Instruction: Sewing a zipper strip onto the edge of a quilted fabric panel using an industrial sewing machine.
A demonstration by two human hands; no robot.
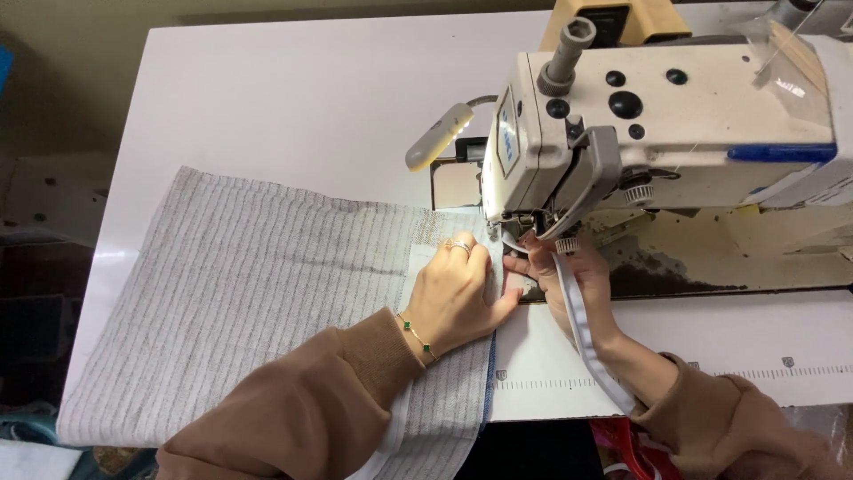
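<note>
Your two hands feed grey ribbed knit fabric (258, 302) and a white woven tape (582, 333) under a cream industrial sewing machine's (657, 133) presser foot.

The fabric lies flat on the white table (293, 98), its long axis running left to right, its right edge at the needle. Your left hand (458, 293) presses it down, palm flat, gripping nothing. Your right hand (569, 280) pinches the tape, which trails back towards you. Keep the edges aligned, the tape lightly taut and your fingertips off the needle.

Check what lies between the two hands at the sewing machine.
In the head view, a light tape strip and the fabric's edge lie between the left hand and right hand.
</note>
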